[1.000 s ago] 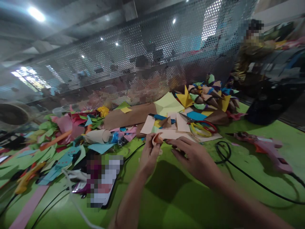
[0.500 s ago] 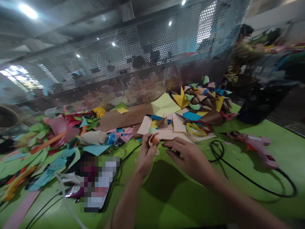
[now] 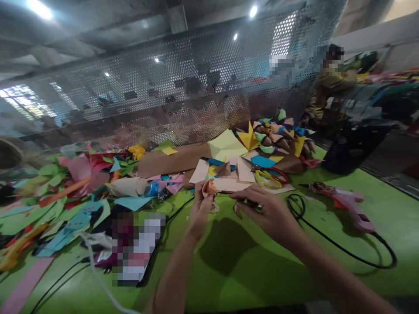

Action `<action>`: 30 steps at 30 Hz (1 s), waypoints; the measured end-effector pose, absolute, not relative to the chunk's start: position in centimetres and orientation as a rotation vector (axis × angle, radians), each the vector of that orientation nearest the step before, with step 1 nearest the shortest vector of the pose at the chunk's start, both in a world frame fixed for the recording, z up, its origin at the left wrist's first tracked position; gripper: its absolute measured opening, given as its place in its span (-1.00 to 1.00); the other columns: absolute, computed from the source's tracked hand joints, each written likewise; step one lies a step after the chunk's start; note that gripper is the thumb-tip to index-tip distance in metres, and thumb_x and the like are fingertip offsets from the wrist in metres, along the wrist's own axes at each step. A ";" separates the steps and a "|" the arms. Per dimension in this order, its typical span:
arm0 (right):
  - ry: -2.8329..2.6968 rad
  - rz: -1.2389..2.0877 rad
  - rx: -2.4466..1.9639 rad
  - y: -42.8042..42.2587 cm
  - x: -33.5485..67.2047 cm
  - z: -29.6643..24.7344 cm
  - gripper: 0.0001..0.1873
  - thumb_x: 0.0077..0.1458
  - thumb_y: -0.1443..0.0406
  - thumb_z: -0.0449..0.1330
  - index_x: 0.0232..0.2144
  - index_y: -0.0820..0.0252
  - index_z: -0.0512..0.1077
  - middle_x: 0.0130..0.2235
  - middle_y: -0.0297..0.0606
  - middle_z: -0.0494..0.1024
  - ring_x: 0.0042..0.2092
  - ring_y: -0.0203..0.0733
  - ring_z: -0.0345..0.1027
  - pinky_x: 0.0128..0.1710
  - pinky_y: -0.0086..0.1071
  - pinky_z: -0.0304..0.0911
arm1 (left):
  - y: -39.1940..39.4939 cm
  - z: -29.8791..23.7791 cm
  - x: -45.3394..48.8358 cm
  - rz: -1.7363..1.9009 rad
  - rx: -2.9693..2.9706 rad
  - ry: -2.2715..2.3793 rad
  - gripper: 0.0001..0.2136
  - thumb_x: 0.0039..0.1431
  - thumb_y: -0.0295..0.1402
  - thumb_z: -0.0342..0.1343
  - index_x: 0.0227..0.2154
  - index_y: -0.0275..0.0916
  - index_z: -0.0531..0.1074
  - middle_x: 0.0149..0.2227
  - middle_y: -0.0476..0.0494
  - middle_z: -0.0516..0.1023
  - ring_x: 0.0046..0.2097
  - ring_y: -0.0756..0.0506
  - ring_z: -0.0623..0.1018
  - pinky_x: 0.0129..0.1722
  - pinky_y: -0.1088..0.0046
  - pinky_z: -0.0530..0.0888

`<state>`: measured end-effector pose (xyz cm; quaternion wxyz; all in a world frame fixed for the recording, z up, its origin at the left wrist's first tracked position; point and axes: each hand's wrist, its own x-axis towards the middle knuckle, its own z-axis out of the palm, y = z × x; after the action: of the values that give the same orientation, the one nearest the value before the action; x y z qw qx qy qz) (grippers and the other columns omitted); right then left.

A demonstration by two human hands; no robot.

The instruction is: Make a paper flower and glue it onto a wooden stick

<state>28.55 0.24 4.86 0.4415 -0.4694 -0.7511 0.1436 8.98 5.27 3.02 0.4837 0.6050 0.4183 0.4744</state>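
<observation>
A small curled piece of peach paper (image 3: 209, 186) is pinched in my left hand (image 3: 199, 216), held over the green table. My right hand (image 3: 266, 213) hovers to the right of it, apart from the paper, its fingers bent and spaced with nothing visible between them. Just beyond both hands lie flat pale pink paper sheets (image 3: 231, 186) and a small folded brown paper piece (image 3: 224, 169). Scissors with red and yellow handles (image 3: 269, 178) rest on these sheets. Off to the right, a pink glue gun (image 3: 352, 205) lies on its side with its black cord looping.
Coloured paper scraps (image 3: 73, 213) cover the left side, with a rolled paper tube (image 3: 126, 186) among them. A phone (image 3: 142, 253) and cables lie nearer. Decorated paper cones (image 3: 275, 131) are piled at the back. A black bin (image 3: 356, 148) stands right; another person (image 3: 327, 87) works beyond.
My right hand has drawn slightly right, widening the gap to the peach paper. The left hand keeps its hold, and the peach paper is tilted a little differently. The view has shifted slightly.
</observation>
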 end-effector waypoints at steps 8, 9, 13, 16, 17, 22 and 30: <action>-1.925 0.354 -1.102 0.7 26.0 5.2 -0.65 0.25 0.43 0.11 0.02 0.09 0.51 -0.13 -0.19 0.58 -0.15 -0.17 0.49 -0.15 -0.35 0.34 | 5.4 2.3 8.6 1.116 1.661 0.961 -0.72 0.31 -0.22 -0.05 0.04 -0.08 0.28 -0.04 -0.06 0.41 -0.06 -0.08 0.41 -0.02 0.39 0.33; -1.932 0.305 -1.128 0.8 25.8 5.2 -0.66 0.25 0.43 0.11 0.01 0.10 0.52 -0.15 -0.18 0.58 -0.16 -0.15 0.49 -0.16 -0.34 0.34 | 5.5 2.2 8.7 1.108 1.683 0.970 -0.73 0.32 -0.22 -0.05 0.04 -0.08 0.27 -0.04 -0.06 0.41 -0.05 -0.09 0.41 -0.01 0.38 0.32; -1.967 0.161 -1.170 1.4 25.4 5.1 -0.68 0.25 0.42 0.11 -0.01 0.09 0.52 -0.19 -0.18 0.58 -0.19 -0.14 0.48 -0.19 -0.35 0.32 | 5.5 2.2 8.8 1.087 1.733 0.985 -0.73 0.33 -0.18 -0.06 0.02 -0.12 0.26 -0.06 -0.07 0.41 -0.06 -0.10 0.42 -0.04 0.37 0.34; -1.987 0.131 -1.191 1.7 25.2 5.0 -0.71 0.26 0.40 0.12 -0.03 0.08 0.52 -0.22 -0.20 0.58 -0.22 -0.18 0.48 -0.22 -0.39 0.30 | 5.5 2.3 8.8 1.035 1.784 1.012 -0.70 0.34 -0.14 -0.09 0.03 -0.13 0.24 -0.06 -0.09 0.41 -0.07 -0.12 0.43 -0.06 0.35 0.37; -1.992 0.115 -1.207 1.8 25.1 5.0 -0.72 0.26 0.40 0.12 -0.04 0.08 0.53 -0.22 -0.20 0.58 -0.23 -0.18 0.48 -0.23 -0.40 0.29 | 5.5 2.4 8.8 1.025 1.803 1.016 -0.69 0.34 -0.14 -0.09 0.04 -0.14 0.24 -0.05 -0.10 0.42 -0.06 -0.13 0.43 -0.06 0.35 0.37; -1.977 0.040 -1.239 2.2 24.8 4.9 -0.80 0.17 0.47 0.20 -0.20 0.14 0.55 -0.22 -0.22 0.60 -0.19 -0.15 0.48 -0.20 -0.39 0.27 | 5.6 2.3 8.8 1.029 1.838 0.978 -0.70 0.33 -0.17 -0.07 0.04 -0.15 0.21 0.02 -0.12 0.41 0.01 -0.14 0.43 0.03 0.33 0.35; -1.884 0.102 -1.169 2.4 24.7 4.3 -0.82 0.19 0.45 0.21 -0.24 0.11 0.57 -0.22 -0.24 0.61 -0.17 -0.16 0.50 -0.14 -0.37 0.31 | 5.4 2.3 9.0 1.015 1.827 0.945 -0.72 0.32 -0.22 -0.08 0.03 -0.15 0.20 0.03 -0.14 0.41 0.05 -0.15 0.41 0.07 0.32 0.32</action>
<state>24.71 2.36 4.34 0.4450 -0.4716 -0.7602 0.0413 9.05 5.43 2.30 0.4114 0.7260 0.3756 0.4032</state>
